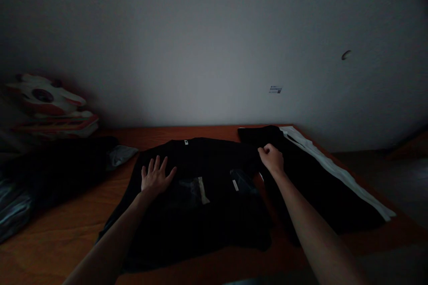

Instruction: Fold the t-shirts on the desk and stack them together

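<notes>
A black top lies spread on the wooden table, with a small white label at its neckline and pale-edged patches on its front. My left hand rests flat on its left part, fingers spread. At the garment's right side, my right hand is closed on the dark cloth of its sleeve. Black trousers with a white side stripe lie just right of and partly behind that hand. In the dim light, the dark cloths merge where they meet.
Dark clothing is heaped at the left of the table. Behind it stands a red and white toy with a keyboard-like front. A grey wall with a small sticker runs along the table's back edge.
</notes>
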Available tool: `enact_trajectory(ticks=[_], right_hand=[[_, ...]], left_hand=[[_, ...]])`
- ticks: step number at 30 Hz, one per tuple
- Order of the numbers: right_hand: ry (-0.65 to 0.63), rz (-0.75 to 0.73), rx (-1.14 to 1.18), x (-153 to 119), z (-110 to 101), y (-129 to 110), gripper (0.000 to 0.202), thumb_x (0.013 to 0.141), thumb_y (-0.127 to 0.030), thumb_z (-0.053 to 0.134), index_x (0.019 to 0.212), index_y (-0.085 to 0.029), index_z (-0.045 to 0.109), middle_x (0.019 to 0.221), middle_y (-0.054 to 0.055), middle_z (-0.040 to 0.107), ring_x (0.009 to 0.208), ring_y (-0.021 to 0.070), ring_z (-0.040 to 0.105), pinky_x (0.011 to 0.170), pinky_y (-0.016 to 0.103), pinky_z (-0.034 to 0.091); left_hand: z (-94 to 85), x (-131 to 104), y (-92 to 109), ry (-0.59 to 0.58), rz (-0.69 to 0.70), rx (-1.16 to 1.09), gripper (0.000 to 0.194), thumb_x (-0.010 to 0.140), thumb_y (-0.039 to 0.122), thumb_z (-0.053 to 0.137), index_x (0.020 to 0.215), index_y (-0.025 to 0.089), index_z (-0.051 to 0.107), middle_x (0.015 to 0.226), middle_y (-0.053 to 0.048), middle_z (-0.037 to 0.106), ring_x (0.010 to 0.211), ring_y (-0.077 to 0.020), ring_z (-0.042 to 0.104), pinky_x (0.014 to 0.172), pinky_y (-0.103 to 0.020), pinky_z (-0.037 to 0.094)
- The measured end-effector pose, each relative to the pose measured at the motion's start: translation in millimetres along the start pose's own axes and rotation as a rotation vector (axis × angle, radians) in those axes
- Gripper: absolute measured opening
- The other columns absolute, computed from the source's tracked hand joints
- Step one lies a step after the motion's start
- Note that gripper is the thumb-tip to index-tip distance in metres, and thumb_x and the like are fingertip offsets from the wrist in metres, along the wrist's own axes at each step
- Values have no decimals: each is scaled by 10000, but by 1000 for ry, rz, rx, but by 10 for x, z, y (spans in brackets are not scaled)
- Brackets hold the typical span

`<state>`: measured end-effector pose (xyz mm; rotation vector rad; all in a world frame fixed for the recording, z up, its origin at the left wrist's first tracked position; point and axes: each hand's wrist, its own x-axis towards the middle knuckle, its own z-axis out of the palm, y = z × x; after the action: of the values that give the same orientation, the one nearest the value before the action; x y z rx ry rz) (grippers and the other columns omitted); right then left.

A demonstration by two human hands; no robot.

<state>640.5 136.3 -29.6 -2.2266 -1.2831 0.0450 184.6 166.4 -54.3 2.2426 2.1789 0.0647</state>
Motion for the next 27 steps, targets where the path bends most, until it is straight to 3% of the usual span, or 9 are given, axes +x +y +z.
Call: enact_trajectory(ticks=[3, 5, 8, 11, 14, 17, 19, 23, 27], right_hand=[[-25, -60, 23, 49, 33, 60, 358, 834, -421, 660, 1128, -218, 669, 1003, 78, 718, 911, 229, 669, 789, 307, 465], [-94, -120, 20, 91, 82, 103, 504, 754, -484, 759, 1181, -228, 681, 1132, 112, 704, 1035, 273, 657, 875, 364, 480], [-161, -163, 14, 162, 151, 156, 391, 735, -475, 779, 1021, -211, 752, 1180, 149, 693, 1094, 324, 644, 925, 433, 483], [-139, -174, 50, 196, 197, 185, 199, 818, -376, 683, 906, -212, 753, 1089, 126, 723, 1043, 277, 670, 936, 392, 487], [-99, -178, 97, 131, 242, 226, 192, 858, -344, 602, 912, -211, 729, 1013, 108, 735, 997, 254, 684, 935, 377, 492], [-48, -175, 139, -11, 298, 294, 250, 875, -378, 547, 940, -193, 702, 1026, 125, 730, 1004, 264, 679, 942, 394, 492], [-10, -177, 162, -98, 334, 335, 291, 876, -416, 524, 952, -187, 687, 1049, 142, 723, 1030, 276, 667, 960, 410, 484], [44, -185, 196, -170, 376, 371, 337, 859, -483, 496, 914, -195, 662, 1019, 151, 717, 1017, 292, 662, 953, 429, 489], [67, -194, 224, -162, 390, 383, 359, 854, -528, 482, 889, -212, 649, 994, 137, 718, 991, 289, 666, 930, 424, 498]], left_hand=[[0, -3, 2, 6, -5, -8, 760, 972, 618, 327, 1598, 187, 334, 1688, -151, 227, 1557, -380, 188, 1219, -620, 170], [7, -8, 7, 14, 0, -12, 764, 970, 621, 321, 1594, 180, 346, 1683, -158, 242, 1554, -384, 199, 1216, -623, 177], [26, -17, 6, 29, 7, -10, 769, 963, 616, 331, 1587, 168, 362, 1674, -175, 262, 1550, -389, 209, 1212, -626, 179], [18, -12, 19, 25, -8, -39, 762, 957, 600, 346, 1576, 159, 381, 1671, -186, 268, 1544, -415, 208, 1195, -679, 158], [-59, 45, 97, 61, 26, -81, 703, 952, 527, 401, 1526, 124, 446, 1642, -214, 329, 1503, -432, 294, 1176, -666, 227], [-188, 195, 282, 96, 207, -160, 534, 958, 409, 441, 1419, 161, 542, 1500, -176, 530, 1365, -340, 506, 1114, -477, 401], [-260, 342, 453, 38, 260, -247, 475, 960, 402, 470, 1375, 185, 549, 1315, -148, 663, 1200, -295, 635, 1013, -405, 479], [-280, 674, 781, -93, 97, -490, 663, 824, 555, 694, 1327, 155, 531, 1072, -144, 748, 1033, -315, 712, 902, -381, 521], [-193, 981, 998, -79, 62, -726, 671, 625, 407, 883, 1194, 184, 607, 1066, -121, 754, 1085, -326, 697, 925, -379, 524]])
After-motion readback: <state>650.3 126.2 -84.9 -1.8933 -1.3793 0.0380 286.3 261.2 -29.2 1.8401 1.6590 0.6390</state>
